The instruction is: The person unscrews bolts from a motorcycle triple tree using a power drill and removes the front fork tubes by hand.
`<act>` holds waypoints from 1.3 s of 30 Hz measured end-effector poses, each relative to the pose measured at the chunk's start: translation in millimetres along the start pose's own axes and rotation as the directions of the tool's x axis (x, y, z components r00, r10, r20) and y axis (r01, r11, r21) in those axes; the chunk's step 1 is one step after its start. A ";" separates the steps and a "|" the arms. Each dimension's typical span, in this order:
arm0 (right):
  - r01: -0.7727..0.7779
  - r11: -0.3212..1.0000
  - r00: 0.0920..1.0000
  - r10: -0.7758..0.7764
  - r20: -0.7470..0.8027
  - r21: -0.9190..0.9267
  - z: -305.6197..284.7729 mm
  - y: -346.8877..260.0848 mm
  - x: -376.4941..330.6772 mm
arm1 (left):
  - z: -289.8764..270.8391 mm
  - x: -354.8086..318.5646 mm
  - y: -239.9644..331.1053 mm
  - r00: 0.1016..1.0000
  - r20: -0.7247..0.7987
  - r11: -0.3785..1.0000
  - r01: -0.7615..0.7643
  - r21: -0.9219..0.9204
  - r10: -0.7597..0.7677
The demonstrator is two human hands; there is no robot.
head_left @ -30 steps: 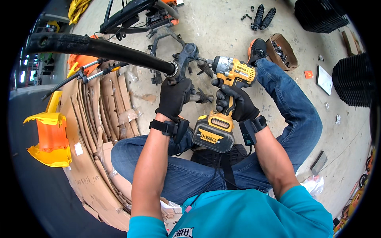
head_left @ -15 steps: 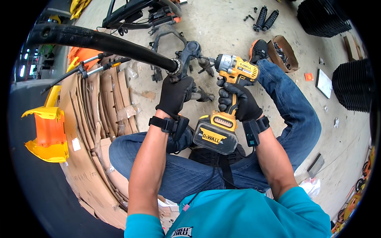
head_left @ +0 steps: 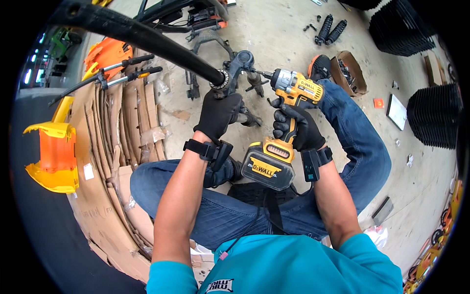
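In black gloves, both of my hands are at work in front of me. My left hand (head_left: 219, 113) is closed around a metal fork (head_left: 243, 60), just below the ring bearing (head_left: 221, 81) at the foot of its long black tube (head_left: 142, 39). That tube slants up to the far left. My right hand (head_left: 297, 126) grips a yellow-and-black cordless impact driver (head_left: 297, 87) by its handle, with a big battery (head_left: 267, 169) underneath. The driver's bit (head_left: 264, 73) points left at the fork's side; I cannot tell whether it sits in a fastener.
Flattened cardboard (head_left: 105, 142) is stacked at left, beside yellow-orange plastic panels (head_left: 51, 157). A black frame (head_left: 166, 14) lies beyond the fork. Two black shock absorbers (head_left: 330, 30), an open box of small parts (head_left: 348, 73) and stacked black ribbed pieces (head_left: 433, 110) are at right.
The black tube's upper end has swung up and to the right, toward the far side. My left hand, still on the fork, and the driver have shifted slightly to the right.
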State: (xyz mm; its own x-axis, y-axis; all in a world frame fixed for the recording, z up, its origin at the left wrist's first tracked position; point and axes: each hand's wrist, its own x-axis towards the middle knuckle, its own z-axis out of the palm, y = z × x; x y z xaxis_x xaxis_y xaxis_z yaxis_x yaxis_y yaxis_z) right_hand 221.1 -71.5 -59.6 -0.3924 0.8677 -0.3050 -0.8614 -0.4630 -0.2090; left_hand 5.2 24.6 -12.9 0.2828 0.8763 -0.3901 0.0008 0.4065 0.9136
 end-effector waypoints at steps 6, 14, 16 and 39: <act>-0.003 0.999 0.999 0.004 -0.036 0.043 12.6 -5.9 -4.5 | 5.6 0.2 2.5 1.000 -0.020 0.999 -0.020 -0.029 0.020; 0.027 0.993 0.998 -0.033 -0.055 -0.119 11.9 -6.2 -4.4 | -1.2 6.8 -7.5 0.995 -0.055 0.996 -0.075 0.052 0.078; 0.028 0.996 0.998 -0.033 -0.048 -0.086 6.9 -5.4 -4.3 | -0.9 6.6 -5.3 0.998 -0.057 0.998 -0.030 0.047 0.032; 0.061 0.994 0.998 -0.061 -0.007 -0.090 -8.1 -0.7 -4.1 | 3.6 2.7 4.5 0.995 -0.052 0.988 -0.076 0.132 0.084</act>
State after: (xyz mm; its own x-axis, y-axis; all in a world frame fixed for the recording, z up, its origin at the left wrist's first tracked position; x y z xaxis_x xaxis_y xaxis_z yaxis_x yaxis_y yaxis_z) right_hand 225.9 -76.2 -65.8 -0.3365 0.8933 -0.2979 -0.8509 -0.4240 -0.3101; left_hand 9.5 27.8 -9.4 0.2311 0.9195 -0.3179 0.1060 0.3010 0.9477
